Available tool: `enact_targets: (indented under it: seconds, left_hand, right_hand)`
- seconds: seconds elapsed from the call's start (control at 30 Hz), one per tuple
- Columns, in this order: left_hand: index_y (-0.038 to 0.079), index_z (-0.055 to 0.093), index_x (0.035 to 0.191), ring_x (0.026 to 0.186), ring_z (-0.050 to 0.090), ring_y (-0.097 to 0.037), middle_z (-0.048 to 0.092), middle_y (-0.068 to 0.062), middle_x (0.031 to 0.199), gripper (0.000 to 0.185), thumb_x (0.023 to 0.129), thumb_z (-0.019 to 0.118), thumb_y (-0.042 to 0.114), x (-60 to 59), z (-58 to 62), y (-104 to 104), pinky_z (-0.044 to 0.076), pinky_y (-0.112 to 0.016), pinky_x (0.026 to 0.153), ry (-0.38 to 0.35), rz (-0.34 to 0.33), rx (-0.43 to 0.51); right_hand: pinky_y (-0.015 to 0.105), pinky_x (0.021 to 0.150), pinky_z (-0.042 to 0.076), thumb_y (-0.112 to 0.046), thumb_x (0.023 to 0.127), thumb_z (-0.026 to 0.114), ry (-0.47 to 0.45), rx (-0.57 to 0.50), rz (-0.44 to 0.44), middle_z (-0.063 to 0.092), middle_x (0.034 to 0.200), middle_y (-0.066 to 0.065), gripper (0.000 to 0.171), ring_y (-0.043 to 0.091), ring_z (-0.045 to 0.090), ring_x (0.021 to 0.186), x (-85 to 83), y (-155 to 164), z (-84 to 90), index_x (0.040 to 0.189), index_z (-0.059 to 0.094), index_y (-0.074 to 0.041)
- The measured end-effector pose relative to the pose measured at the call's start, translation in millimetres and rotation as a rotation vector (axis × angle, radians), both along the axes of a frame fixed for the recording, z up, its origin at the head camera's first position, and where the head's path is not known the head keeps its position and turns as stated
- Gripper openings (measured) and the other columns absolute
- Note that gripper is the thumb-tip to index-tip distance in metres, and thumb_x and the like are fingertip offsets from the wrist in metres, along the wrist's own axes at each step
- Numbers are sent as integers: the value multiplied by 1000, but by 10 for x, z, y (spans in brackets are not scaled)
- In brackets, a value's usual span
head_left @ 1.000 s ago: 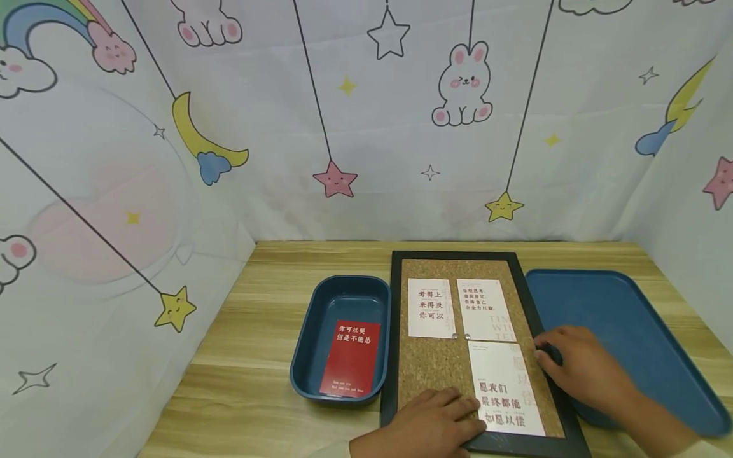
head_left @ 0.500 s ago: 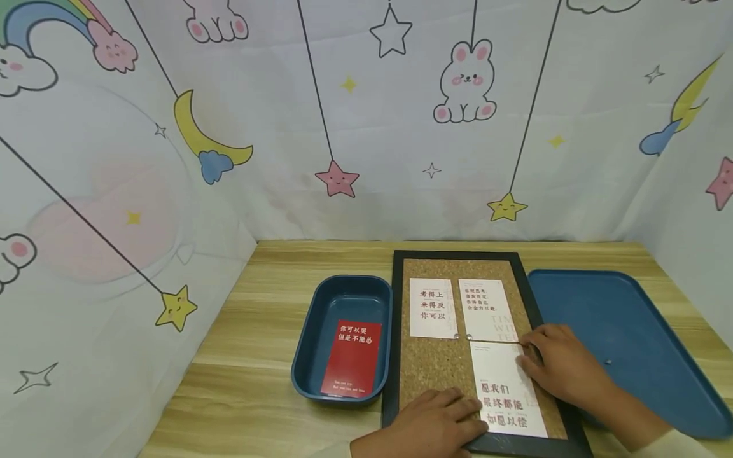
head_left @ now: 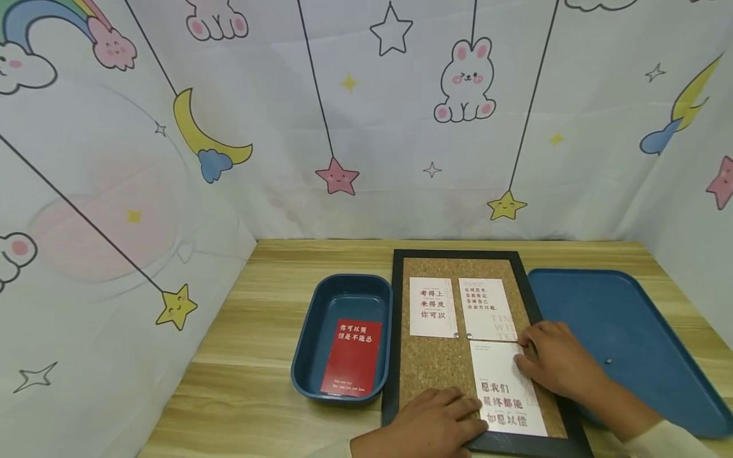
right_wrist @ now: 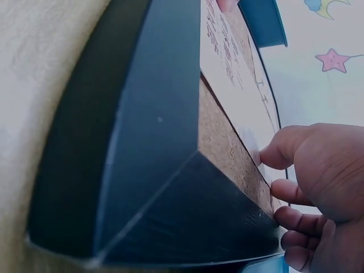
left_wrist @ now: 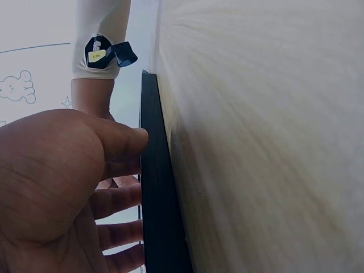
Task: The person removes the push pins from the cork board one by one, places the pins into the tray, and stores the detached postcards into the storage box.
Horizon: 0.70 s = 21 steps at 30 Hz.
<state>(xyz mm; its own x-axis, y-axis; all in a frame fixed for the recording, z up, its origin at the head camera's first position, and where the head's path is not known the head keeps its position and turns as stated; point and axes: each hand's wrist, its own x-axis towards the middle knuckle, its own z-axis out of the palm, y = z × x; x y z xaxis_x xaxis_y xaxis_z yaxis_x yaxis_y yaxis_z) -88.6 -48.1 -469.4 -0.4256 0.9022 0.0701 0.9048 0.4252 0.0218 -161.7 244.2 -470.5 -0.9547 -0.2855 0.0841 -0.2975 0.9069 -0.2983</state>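
A cork board [head_left: 435,362] in a black frame bears three printed white cards: an upper left card [head_left: 431,299], an upper right card [head_left: 483,302] and a lower card [head_left: 504,375]. Small shiny pins [head_left: 456,336] sit at the upper cards' inner lower corners. My left hand [head_left: 432,423] rests on the board's near edge, fingertips on the lower card; its thumb [left_wrist: 128,142] lies against the frame. Curled, my right hand [head_left: 555,356] has its thumb and fingers at the lower card's upper right corner. I cannot tell what they pinch, if anything.
Left of the board stands a blue bin [head_left: 303,343] holding a red card [head_left: 352,356]. To the right, partly under my right forearm, lies a blue tray [head_left: 607,312] with a tiny shiny piece [head_left: 609,361] in it. A patterned curtain [head_left: 395,140] closes off the back.
From the tray's left edge my right hand has moved left onto the lower card's upper right corner, uncovering the tiny piece in the tray. My left hand has stayed put.
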Motion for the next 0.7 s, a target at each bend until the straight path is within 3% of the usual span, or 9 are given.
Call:
enact_targets:
  seconds: [0.47, 0.7]
  left_hand:
    - [29, 60, 144, 135, 46, -13, 53, 7, 148, 48, 103, 52, 53, 1, -10, 16, 41, -26, 105, -50, 8, 5]
    - [29, 59, 145, 136, 45, -14, 51, 7, 150, 48, 103, 52, 52, -2, -2, 13, 41, -27, 105, -81, 9, -3]
  right_hand:
    - [60, 87, 38, -24, 77, 78, 22, -14, -11, 59, 102, 14, 29, 42, 52, 100, -45, -46, -22, 94, 61, -8]
    - [46, 70, 43, -18, 79, 79, -17, -77, -24, 57, 88, 4, 31, 29, 53, 83, -38, -67, 22, 98, 59, -5]
